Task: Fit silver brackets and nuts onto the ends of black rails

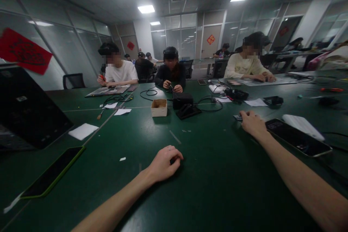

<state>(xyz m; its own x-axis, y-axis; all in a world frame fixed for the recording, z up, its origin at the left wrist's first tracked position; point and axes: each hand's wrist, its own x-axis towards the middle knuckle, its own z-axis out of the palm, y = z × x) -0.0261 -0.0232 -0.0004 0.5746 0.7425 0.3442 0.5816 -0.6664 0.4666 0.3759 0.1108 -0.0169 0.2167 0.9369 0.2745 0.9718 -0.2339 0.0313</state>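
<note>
My left hand (166,163) rests on the green tabletop (206,188) near the middle, fingers curled in loosely toward the thumb. Nothing shows in its grasp. Farther out on the right, my right hand (252,125) closes its fingers on a small flat grey piece (237,117). One end of the piece sticks out to the left of the fingertips; the rest is covered. Just right of that wrist lies a dark phone (297,136), and a white flat device (303,127) is behind it.
A small open cardboard box (159,108) stands ahead beside a black box (182,100) and cables. On the left are a green-edged phone (54,172), folded white paper (83,131) and a black HP computer (29,105). Three people sit working across the table.
</note>
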